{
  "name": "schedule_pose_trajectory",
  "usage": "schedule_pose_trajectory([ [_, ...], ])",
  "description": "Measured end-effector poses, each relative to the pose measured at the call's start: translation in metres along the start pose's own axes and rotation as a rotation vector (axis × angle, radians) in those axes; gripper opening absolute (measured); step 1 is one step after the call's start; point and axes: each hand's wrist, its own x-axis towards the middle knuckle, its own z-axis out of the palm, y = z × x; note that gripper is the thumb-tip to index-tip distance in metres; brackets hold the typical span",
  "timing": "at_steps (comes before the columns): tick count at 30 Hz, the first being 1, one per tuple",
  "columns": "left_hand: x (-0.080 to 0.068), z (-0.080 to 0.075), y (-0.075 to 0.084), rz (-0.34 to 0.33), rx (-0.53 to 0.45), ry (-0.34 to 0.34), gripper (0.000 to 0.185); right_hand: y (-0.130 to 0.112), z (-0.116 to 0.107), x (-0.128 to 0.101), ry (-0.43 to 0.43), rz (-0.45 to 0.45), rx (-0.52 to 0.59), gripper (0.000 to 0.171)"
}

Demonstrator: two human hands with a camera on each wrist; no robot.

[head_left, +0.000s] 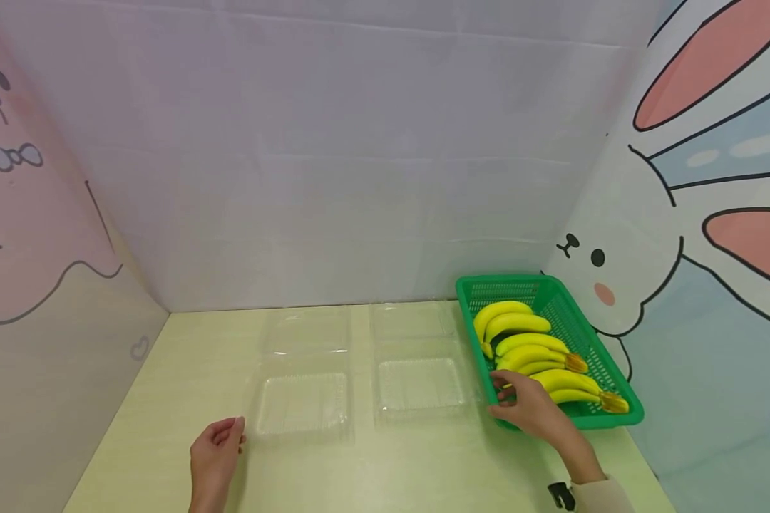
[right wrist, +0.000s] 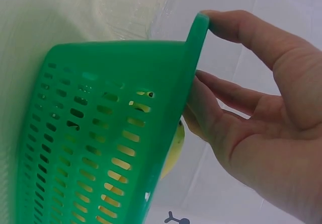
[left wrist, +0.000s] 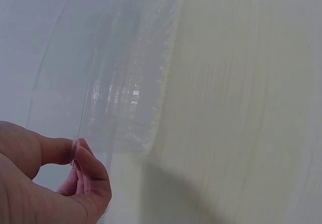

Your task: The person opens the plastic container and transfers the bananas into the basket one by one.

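My left hand (head_left: 217,456) pinches the near-left edge of a clear plastic box (head_left: 303,402) between thumb and fingers; the left wrist view shows the thin edge of the clear box (left wrist: 128,98) between the fingertips. At the right, my right hand (head_left: 529,406) grips the left rim of a green basket (head_left: 616,356). In the right wrist view, the thumb touches the rim of the green basket (right wrist: 121,58) and the fingers lie on its other side. Bunches of yellow bananas (head_left: 529,355) with brown ends lie inside, close to the right fingers.
A second clear plastic box (head_left: 421,385) stands between the first box and the basket. Both boxes have their lids folded open toward the white back wall (head_left: 334,178). A rabbit-print side panel (head_left: 629,285) rises right of the basket. The pale table (head_left: 385,474) lies beneath everything.
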Motion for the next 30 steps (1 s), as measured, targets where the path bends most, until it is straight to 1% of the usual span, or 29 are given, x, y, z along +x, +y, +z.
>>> schedule_pose_trajectory([
  [3, 0.0026, 0.0014, 0.0019, -0.008, -0.004, -0.004, 0.031, 0.0009, 0.001, -0.0004, 0.003, 0.003, -0.012, 0.057],
  [6, 0.0048, 0.0015, 0.0029, -0.002, -0.013, -0.012, 0.031, 0.0011, 0.0017, -0.0006, 0.008, 0.008, -0.015, 0.056],
  [9, 0.0069, 0.0011, 0.003, 0.006, -0.018, -0.015, 0.032, 0.0011, 0.0014, -0.0009, -0.001, -0.012, -0.014, 0.057],
  [12, 0.0085, 0.0008, 0.0031, 0.014, -0.018, -0.021, 0.032, 0.0012, 0.0016, -0.0011, -0.003, -0.013, -0.009, 0.057],
  [18, 0.0085, -0.0003, 0.0053, 0.033, -0.016, -0.034, 0.032, 0.0011, 0.0019, -0.0007, -0.004, -0.006, -0.007, 0.057],
  [23, 0.0088, -0.0006, 0.0055, 0.032, 0.001, -0.055, 0.036, -0.0013, 0.0001, -0.0013, -0.012, -0.022, -0.009, 0.056],
  [26, 0.009, -0.0008, 0.0061, 0.029, 0.006, -0.068, 0.04, -0.0038, -0.0008, -0.0028, 0.012, -0.026, -0.01, 0.053],
  [30, 0.0089, -0.002, 0.0067, 0.041, 0.024, -0.07, 0.044, -0.0064, -0.0005, -0.003, 0.069, -0.039, -0.003, 0.048],
])
